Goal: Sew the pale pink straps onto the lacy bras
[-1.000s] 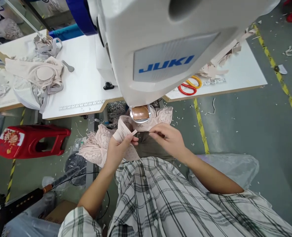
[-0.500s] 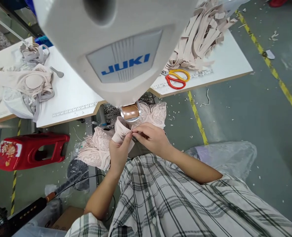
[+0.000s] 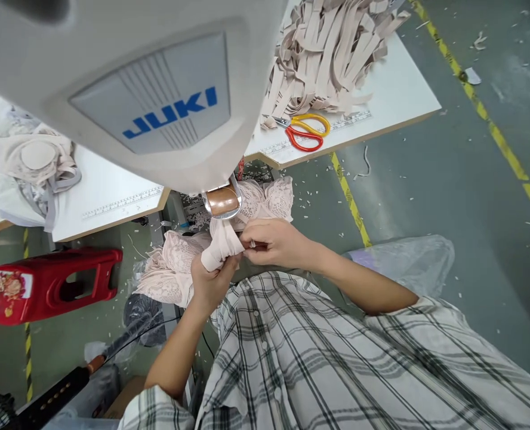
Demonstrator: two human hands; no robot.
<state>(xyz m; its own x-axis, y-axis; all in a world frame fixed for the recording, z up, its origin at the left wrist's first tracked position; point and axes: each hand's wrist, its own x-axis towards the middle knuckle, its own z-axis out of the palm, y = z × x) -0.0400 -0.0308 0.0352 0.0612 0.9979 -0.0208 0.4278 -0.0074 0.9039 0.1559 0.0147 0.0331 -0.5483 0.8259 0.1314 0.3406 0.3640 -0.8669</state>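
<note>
At five o'clock from the sewing machine [image 3: 153, 95], pale cloth [image 3: 222, 243] bunches in the curled left hand [image 3: 211, 285], its edge seemingly pinched by the right hand [image 3: 277, 243], where uneven pulling could pucker it.

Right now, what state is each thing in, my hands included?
Pink fabric: folded and bunched.
Left hand: closed on the pink fabric.
Right hand: pinching the pink fabric's edge.
Lace pieces: layered in a pile.
Scissors: lying on the white table; blade opening unclear.
Fabric strips: heaped loosely.
Sewing machine: running or stopped, can't tell.
Red stool: standing on the floor.
Plastic bag: crumpled, on the floor.
</note>
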